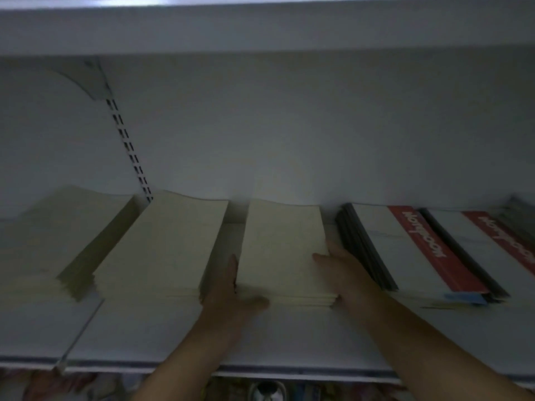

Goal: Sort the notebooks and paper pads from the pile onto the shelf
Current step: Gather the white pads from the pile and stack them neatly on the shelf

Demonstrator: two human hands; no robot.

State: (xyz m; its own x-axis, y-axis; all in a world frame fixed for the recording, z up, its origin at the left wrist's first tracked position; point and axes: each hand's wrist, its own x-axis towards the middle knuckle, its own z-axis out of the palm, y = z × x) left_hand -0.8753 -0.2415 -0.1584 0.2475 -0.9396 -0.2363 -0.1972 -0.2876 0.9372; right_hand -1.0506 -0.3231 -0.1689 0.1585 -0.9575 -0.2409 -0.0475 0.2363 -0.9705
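A stack of pale cream paper pads lies on the white shelf, in the middle. My left hand presses flat against the stack's left side and front corner. My right hand grips its right side, thumb lying on the top pad. Two more cream stacks, one just left and another at the far left, sit beside it. On the right lie two stacks of notebooks with white covers and red title bands, a near one and a far one.
The shelf's back wall carries a slotted upright rail with a bracket under the upper shelf. A narrow gap separates the held stack from the dark-edged notebooks. Colourful goods show below the shelf's front lip.
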